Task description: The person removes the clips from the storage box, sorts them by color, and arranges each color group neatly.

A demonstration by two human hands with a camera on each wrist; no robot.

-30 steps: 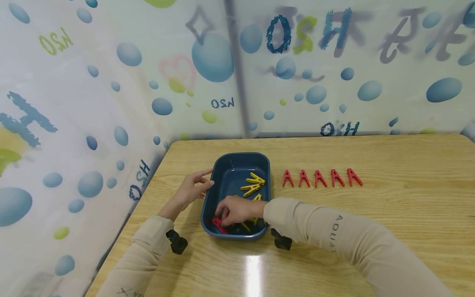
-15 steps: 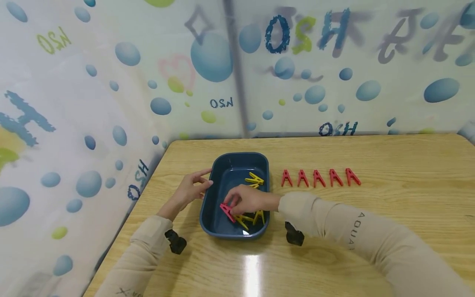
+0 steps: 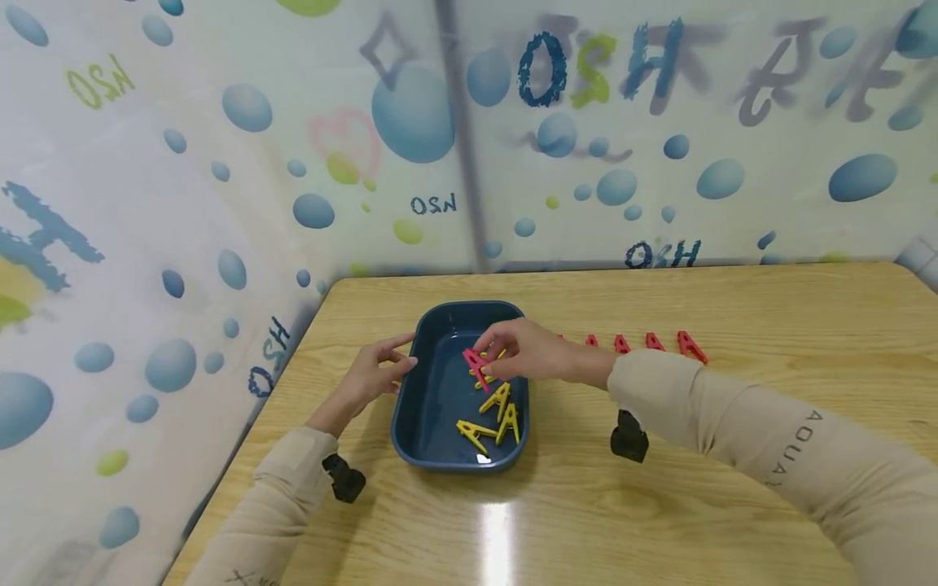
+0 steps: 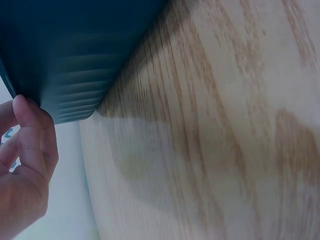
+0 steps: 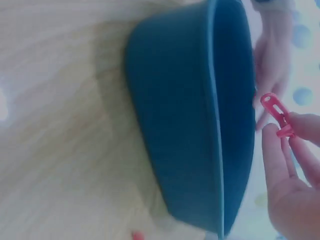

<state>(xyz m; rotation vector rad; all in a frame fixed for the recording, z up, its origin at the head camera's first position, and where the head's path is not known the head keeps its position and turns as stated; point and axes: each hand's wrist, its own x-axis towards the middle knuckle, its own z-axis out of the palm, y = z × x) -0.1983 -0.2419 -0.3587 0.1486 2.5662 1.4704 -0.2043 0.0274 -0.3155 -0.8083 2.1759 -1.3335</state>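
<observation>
Being pinched between the thumb and fingers of the right hand, a red clip is being carried over the far half of the bin; from the right wrist it is being shown above the rim. Compared with a second ago, when it was being grasped low in the near left corner, it is now being held farther from the body and more to the right. By this shift, three yellow clips are being uncovered in the near right part of the bin, while two more, in plain sight a second ago, are being partly hidden behind the hand and the red clip. On the surface, the row of five red clips to the right of the bin is now being partly covered by the right hand and wrist; only the rightmost is being left almost wholly visible. No change is being seen in the left hand: its loosely spread fingers are being rested against the left rim.
</observation>
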